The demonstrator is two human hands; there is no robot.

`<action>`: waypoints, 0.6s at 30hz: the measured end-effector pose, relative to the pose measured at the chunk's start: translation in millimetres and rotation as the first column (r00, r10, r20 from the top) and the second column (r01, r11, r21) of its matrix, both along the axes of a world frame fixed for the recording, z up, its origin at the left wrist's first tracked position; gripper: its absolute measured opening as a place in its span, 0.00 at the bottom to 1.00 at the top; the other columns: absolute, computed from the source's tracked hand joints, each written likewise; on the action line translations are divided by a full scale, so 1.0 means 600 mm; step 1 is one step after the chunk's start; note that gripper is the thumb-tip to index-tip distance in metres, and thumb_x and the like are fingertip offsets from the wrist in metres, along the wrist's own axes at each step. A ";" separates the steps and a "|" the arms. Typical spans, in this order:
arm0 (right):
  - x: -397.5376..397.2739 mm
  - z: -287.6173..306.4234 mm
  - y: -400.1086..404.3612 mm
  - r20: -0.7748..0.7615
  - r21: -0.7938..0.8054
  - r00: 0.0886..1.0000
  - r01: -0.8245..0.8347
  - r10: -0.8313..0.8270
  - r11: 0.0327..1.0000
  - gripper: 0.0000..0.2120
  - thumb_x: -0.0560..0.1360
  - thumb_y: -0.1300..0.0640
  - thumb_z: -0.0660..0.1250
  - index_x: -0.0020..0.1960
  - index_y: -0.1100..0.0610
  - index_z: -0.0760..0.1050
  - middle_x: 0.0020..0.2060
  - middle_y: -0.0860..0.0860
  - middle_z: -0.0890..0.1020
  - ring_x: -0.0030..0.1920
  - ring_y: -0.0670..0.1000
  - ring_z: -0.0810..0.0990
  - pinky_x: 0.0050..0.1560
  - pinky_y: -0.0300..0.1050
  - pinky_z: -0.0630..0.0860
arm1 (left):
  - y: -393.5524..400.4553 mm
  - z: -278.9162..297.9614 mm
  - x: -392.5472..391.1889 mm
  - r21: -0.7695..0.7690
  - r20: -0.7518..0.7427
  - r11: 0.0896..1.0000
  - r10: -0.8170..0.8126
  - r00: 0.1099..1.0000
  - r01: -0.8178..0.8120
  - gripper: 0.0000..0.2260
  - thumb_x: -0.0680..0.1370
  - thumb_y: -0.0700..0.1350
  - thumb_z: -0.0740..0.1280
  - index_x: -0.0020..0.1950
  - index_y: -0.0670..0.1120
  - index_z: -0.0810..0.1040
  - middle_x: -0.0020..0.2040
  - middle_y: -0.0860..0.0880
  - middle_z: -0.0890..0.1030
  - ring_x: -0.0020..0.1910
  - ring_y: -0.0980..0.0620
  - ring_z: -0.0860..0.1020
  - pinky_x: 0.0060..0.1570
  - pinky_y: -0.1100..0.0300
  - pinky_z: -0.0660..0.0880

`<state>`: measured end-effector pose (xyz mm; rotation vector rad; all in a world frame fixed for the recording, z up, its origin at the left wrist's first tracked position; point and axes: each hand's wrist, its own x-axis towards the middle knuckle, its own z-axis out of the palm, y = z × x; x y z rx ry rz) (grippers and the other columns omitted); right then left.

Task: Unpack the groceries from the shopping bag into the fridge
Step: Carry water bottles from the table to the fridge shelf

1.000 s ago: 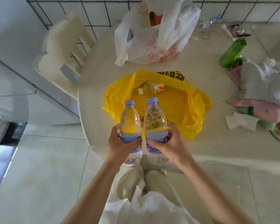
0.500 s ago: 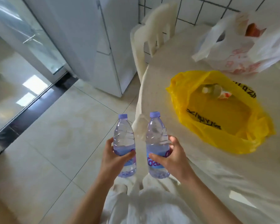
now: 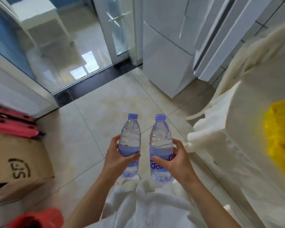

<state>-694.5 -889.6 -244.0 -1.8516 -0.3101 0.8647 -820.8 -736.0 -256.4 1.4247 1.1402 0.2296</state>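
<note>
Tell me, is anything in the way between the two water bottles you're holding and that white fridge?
Nothing: in the head view, only bare tiled floor lies between the water bottles and the closed fridge. The chair stands off to the right.

Bright daylight enters through the glass door [image 3: 117,28] and glares off the floor tiles [image 3: 82,71]. Wide-angle distortion bends the edges. Motion blur smears the periphery.

The person wears loose white trousers [image 3: 148,204], both forearms bare with no sleeves showing.
</note>
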 end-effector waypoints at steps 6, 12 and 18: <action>-0.027 0.008 0.130 -0.034 -0.015 0.993 -0.114 0.114 0.993 0.34 0.61 0.57 0.80 0.61 0.48 0.66 0.51 0.45 0.79 0.50 0.45 0.81 0.44 0.35 0.80 | 0.095 -0.001 -0.046 0.002 0.008 0.992 0.126 0.992 -0.126 0.36 0.62 0.37 0.81 0.63 0.52 0.68 0.51 0.56 0.79 0.49 0.59 0.80 0.40 0.69 0.79; 0.005 -0.003 0.240 -0.045 -0.031 0.988 -0.150 0.148 0.988 0.34 0.60 0.56 0.81 0.59 0.47 0.67 0.50 0.47 0.81 0.49 0.47 0.83 0.48 0.44 0.82 | 0.180 -0.005 -0.027 -0.018 -0.004 0.977 0.210 0.978 -0.210 0.36 0.62 0.38 0.81 0.64 0.52 0.67 0.54 0.51 0.78 0.49 0.56 0.80 0.36 0.71 0.77; 0.087 -0.004 0.368 -0.044 -0.005 0.987 -0.154 0.154 0.988 0.34 0.60 0.56 0.81 0.59 0.47 0.66 0.50 0.48 0.81 0.48 0.47 0.83 0.47 0.44 0.82 | 0.297 -0.004 0.054 -0.015 0.017 0.978 0.208 0.978 -0.208 0.36 0.62 0.38 0.80 0.65 0.51 0.67 0.55 0.49 0.78 0.50 0.55 0.79 0.36 0.72 0.77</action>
